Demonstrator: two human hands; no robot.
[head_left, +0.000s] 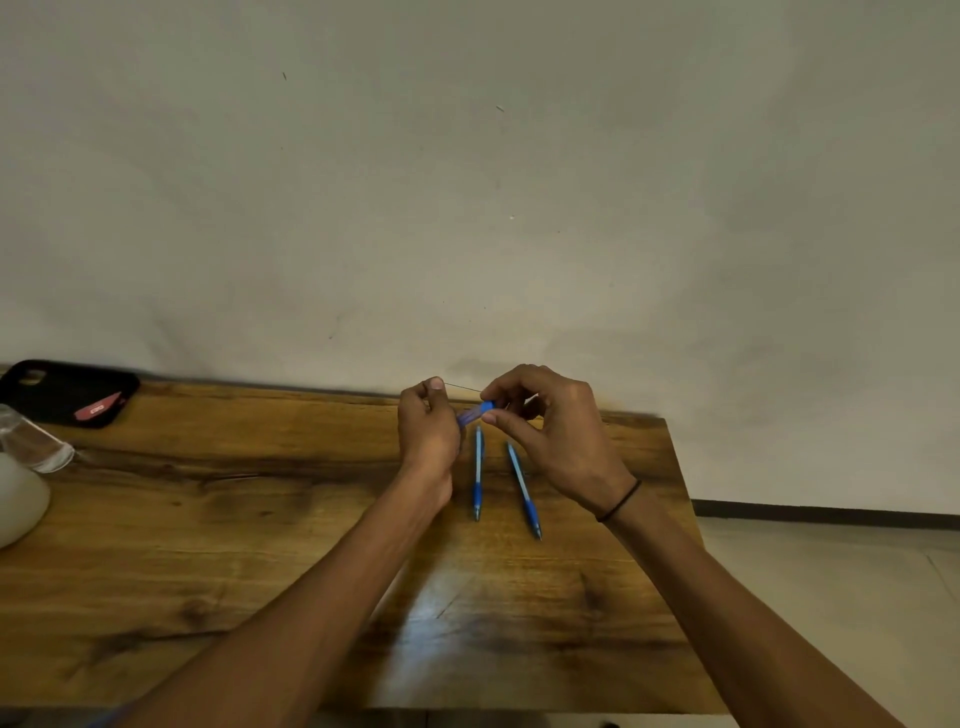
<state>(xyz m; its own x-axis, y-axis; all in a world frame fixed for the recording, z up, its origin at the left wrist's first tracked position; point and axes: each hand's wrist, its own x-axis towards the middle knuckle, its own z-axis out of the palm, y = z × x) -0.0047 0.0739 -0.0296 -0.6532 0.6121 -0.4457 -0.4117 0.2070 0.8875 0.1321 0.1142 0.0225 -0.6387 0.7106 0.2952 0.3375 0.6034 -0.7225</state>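
- L hand (428, 431): fingers curled round one end of blue pen (470, 414), closed tight on it.
- R hand (550, 431): thumb + forefinger pinch pen's other end; other fingers bent.
- Blue pen: in air btwn both hands, tilted, over wooden table (260, 519) near far edge.
- Left spare pen (477, 475) & right spare pen (523, 488) lie on table just below, apart.
- Far left: black phone (62, 389), glass (31, 441).
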